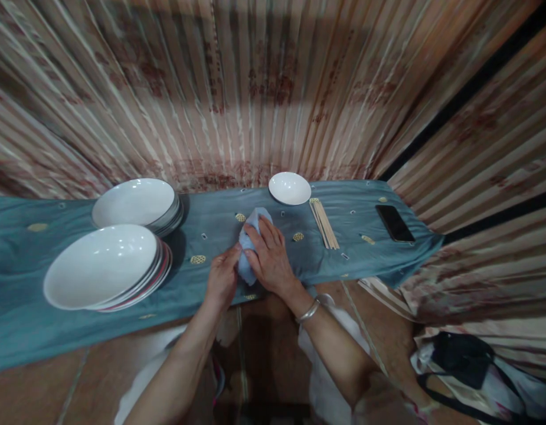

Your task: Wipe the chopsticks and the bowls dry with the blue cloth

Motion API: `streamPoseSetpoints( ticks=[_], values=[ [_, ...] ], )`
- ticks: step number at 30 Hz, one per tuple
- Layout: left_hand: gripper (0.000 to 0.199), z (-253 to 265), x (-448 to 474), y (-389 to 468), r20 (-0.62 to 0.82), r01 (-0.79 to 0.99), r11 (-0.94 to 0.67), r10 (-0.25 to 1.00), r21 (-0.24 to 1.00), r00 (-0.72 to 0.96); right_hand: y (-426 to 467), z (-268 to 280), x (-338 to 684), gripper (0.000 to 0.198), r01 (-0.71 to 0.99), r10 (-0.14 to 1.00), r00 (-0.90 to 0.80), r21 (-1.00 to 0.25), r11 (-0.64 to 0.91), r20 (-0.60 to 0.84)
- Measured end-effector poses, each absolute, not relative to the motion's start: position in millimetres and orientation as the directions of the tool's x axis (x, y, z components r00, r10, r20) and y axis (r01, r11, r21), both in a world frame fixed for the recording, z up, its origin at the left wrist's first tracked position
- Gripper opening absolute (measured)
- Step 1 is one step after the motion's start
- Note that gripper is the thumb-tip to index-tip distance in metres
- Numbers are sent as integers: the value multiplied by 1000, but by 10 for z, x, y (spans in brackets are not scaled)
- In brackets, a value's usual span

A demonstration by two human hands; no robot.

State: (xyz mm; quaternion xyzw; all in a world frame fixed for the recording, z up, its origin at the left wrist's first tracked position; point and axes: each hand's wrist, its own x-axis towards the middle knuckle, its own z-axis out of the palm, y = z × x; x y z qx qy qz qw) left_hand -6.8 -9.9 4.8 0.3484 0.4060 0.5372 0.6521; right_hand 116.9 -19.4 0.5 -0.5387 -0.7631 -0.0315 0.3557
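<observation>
R hand (270, 260) fingers curl over the blue cloth (247, 268), L hand (223, 276) fingers pinch its L side; can't tell if anything's inside. Cloth's at the counter (219, 233), approx. mid. Prob. light, soft, limp, so best held by bunched folds. Small white bowl (290, 189) beyond, chopsticks (324, 225) nearby; front dish stack (100, 268) & rear dish stack (135, 203) at L, top dishes showing just white insides.

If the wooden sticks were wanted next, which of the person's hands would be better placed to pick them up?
Likely the right hand: it touches the blue cloth, on the side nearer the wooden sticks. The left hand is farther away.
</observation>
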Motion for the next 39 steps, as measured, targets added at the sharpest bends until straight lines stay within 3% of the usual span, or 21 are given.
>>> streamPoseSetpoints(
  ticks=[9,15,24,34,39],
  values=[
    [36,-7,-55,-60,-182,-441,190,981,877,60,-45,-29,1278,48,572,854,62,-720,393,516],
    [39,30,-66,-63,-206,-439,211,977,873,61,52,-84,1339,50,380,886,174,-859,342,429],
    [37,4,-116,-37,-230,-458,221,972,861,35,212,-270,1393,58,161,923,306,-968,190,232],
    [40,49,-153,-18,-248,-513,218,969,830,11,323,-584,1420,59,15,933,326,-988,154,151],
    [39,-21,-137,-15,-234,-530,182,972,828,-32,338,-610,1360,57,-142,939,331,-979,146,92]
  ],
)
